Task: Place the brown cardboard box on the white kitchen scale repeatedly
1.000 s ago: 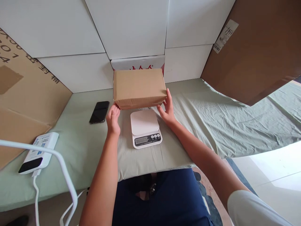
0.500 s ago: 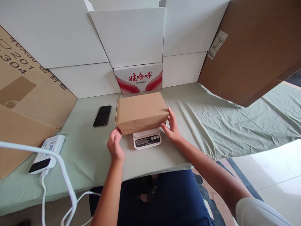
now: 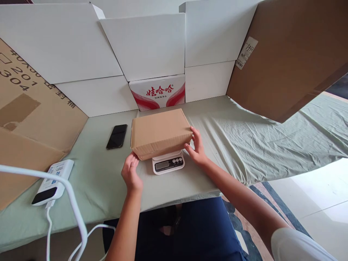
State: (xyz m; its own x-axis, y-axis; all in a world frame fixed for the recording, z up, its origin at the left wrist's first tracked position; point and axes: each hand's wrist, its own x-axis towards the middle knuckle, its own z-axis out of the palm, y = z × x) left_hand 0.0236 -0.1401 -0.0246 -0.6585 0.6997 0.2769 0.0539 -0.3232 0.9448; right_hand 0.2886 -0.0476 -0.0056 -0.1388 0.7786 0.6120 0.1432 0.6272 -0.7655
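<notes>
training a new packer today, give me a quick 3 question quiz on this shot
1. True or false: the brown cardboard box sits on the white scale.
2. Which lies left of the box on the green cloth? A) black phone B) scissors C) tape roll
3. Where are the left hand and right hand relative to the box?

Key
1. True; the box covers the platform, and only the scale's display and buttons show.
2. A
3. One at each end: the left hand at the near left corner, the right hand at the right end. Both are open, not gripping.
</notes>
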